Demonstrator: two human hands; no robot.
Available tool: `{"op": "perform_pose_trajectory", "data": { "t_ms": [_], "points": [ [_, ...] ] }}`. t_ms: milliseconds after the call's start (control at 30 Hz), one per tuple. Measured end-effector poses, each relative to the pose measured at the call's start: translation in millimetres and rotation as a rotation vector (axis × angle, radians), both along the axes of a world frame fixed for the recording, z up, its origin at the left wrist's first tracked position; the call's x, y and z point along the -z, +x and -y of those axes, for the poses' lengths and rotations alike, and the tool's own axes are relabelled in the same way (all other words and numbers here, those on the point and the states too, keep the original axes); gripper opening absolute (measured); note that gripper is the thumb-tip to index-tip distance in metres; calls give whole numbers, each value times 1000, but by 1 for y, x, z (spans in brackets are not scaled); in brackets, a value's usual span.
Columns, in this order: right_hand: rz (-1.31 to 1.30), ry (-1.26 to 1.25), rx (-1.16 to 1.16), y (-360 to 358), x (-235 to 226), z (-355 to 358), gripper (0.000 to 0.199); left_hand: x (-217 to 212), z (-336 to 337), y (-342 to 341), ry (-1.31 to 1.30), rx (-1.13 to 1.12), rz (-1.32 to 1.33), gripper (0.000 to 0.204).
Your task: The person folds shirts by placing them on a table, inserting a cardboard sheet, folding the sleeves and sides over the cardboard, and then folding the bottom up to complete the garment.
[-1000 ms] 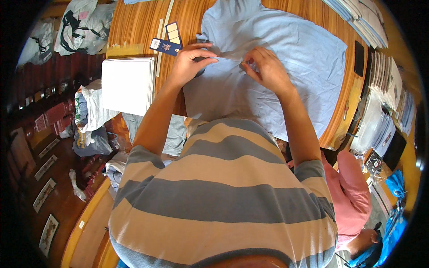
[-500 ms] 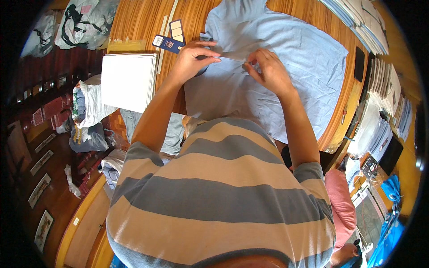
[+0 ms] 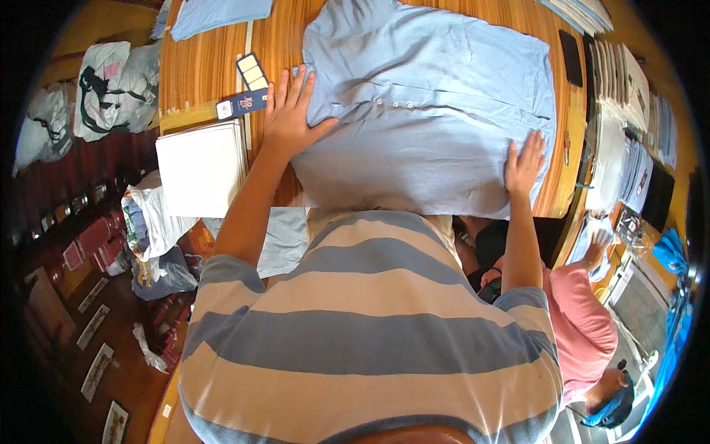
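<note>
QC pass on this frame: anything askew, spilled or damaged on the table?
Nothing visibly spilled or damaged. Mildly untidy: two dark-blue tags lie askew to each other beside the left hand, and the light-blue shirt shows creases.

On the table (image 3: 285, 37), the shirt (image 3: 421, 140) lies before you, your left hand (image 3: 291, 124) at its left edge, your right hand (image 3: 523, 169) on its right side. Left of the shirt sit tags (image 3: 242, 104), a stack of sheets (image 3: 200, 170) and, farther ahead, cloth (image 3: 222, 15); right of it, a phone (image 3: 571, 58).
</note>
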State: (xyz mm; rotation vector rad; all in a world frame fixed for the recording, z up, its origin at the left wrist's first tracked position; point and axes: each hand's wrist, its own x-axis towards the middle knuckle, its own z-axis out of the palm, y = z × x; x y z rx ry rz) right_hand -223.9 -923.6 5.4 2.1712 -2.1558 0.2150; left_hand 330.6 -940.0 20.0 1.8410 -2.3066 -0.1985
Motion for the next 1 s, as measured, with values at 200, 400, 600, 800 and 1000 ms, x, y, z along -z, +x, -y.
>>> {"op": "perform_pose_trajectory", "data": {
  "t_ms": [200, 400, 600, 800, 1000],
  "points": [
    [170, -82, 288, -37, -25, -98, 71, -17, -115, -11, -201, -282, -267, 62],
    [1278, 207, 1144, -100, 12, -204, 58, 86, -343, -64, 451, -1004, -971, 43],
    [1286, 505, 852, -150, 7, -159, 51, 81, -232, -48, 631, -634, -1093, 44],
    [351, 274, 250, -79, -71, -112, 45, -90, -154, -93, 847, -285, -924, 15],
    [377, -190, 12, -85, -48, 2, 32, -22, -27, -152, -218, -135, -345, 22]
  ]
}}
